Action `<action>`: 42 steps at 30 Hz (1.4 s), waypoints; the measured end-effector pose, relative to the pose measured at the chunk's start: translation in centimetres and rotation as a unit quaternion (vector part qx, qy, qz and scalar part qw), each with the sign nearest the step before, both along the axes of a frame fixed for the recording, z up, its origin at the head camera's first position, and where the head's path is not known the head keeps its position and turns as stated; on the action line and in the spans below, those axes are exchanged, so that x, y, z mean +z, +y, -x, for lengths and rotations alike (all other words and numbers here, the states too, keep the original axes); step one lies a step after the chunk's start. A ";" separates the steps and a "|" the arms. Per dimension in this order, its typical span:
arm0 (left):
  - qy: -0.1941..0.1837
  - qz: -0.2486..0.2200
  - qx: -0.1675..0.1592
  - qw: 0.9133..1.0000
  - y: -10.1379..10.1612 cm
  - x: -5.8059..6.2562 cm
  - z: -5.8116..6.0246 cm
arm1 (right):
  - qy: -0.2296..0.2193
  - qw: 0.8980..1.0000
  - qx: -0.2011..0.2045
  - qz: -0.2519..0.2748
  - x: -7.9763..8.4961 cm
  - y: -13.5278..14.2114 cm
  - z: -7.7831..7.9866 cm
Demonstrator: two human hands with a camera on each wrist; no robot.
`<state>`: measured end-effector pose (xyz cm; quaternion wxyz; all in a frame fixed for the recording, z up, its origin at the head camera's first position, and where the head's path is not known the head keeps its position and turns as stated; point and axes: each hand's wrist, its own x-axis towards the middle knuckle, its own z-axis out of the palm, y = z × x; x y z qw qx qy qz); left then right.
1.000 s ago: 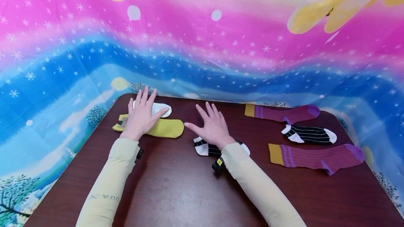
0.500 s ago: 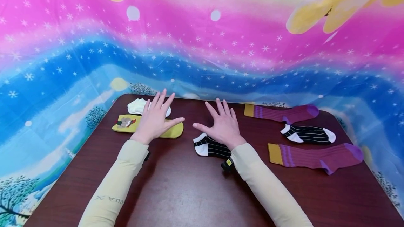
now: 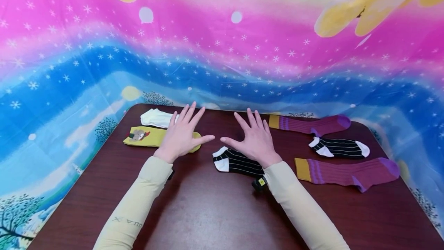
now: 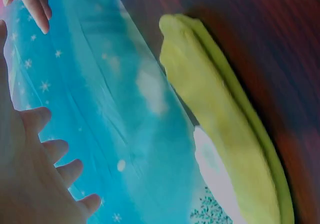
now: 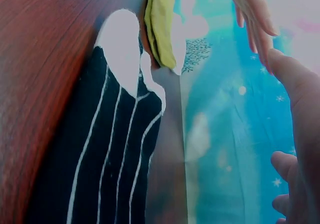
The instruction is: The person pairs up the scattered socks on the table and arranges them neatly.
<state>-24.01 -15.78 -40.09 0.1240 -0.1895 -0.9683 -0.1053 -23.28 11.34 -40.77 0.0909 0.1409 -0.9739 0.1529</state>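
My left hand (image 3: 178,136), fingers spread and straight, hovers over the toe end of a yellow sock (image 3: 145,136) with an animal picture near its cuff. Behind that lies a white sock (image 3: 156,118), partly covered by the hand in the head view. My right hand (image 3: 254,140) is likewise spread, above a black ankle sock (image 3: 237,162) with white stripes and a white heel; its toe is hidden under the arm. Both wrist views show the hands raised clear of the yellow sock (image 4: 215,99) and the black sock (image 5: 115,134). Neither hand holds anything.
On the right of the dark wooden table (image 3: 208,211) lie a purple sock (image 3: 305,124) with a mustard cuff, a second black striped sock (image 3: 341,147), and another purple sock (image 3: 347,173) in front. A patterned cloth (image 3: 208,49) hangs around the table's back and sides.
Both hands have moved to the right with fingers still spread, uncovering the yellow sock's picture and the white sock's left end. The socks stay where they were.
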 end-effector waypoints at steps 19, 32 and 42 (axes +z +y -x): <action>0.009 0.019 -0.037 0.999 3.4 -1.1 -0.4 | 0.009 1.000 -0.009 -0.004 -0.4 3.2 -1.1; 0.010 0.037 -0.051 0.998 4.8 -1.4 -0.8 | 0.000 1.000 -0.015 -0.003 -0.5 4.8 -2.1; 0.012 0.038 -0.061 0.997 5.5 -1.8 -1.2 | -0.008 1.000 -0.021 -0.001 -0.8 6.3 -2.7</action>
